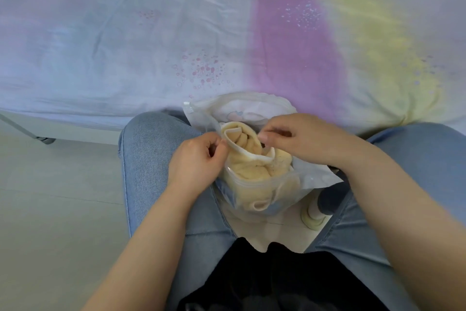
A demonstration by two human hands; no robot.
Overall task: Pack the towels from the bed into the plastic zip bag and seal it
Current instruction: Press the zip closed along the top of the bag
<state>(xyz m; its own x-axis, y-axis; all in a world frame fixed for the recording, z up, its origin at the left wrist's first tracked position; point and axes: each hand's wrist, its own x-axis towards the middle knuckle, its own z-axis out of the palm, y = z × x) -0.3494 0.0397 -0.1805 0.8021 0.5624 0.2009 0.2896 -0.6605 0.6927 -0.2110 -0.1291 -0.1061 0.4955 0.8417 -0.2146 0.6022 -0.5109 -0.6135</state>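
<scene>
A seated person's left hand (199, 157) and right hand (300, 138) each pinch the open mouth of the plastic zip bag (259, 192) held between them; yellow towels (254, 157) already fill it, the bed (151, 33) beyond appears cleared, sealing apparently remains.

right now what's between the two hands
In the head view, the yellow towel bulges from the open mouth of the plastic zip bag, between the left hand and right hand.
</scene>
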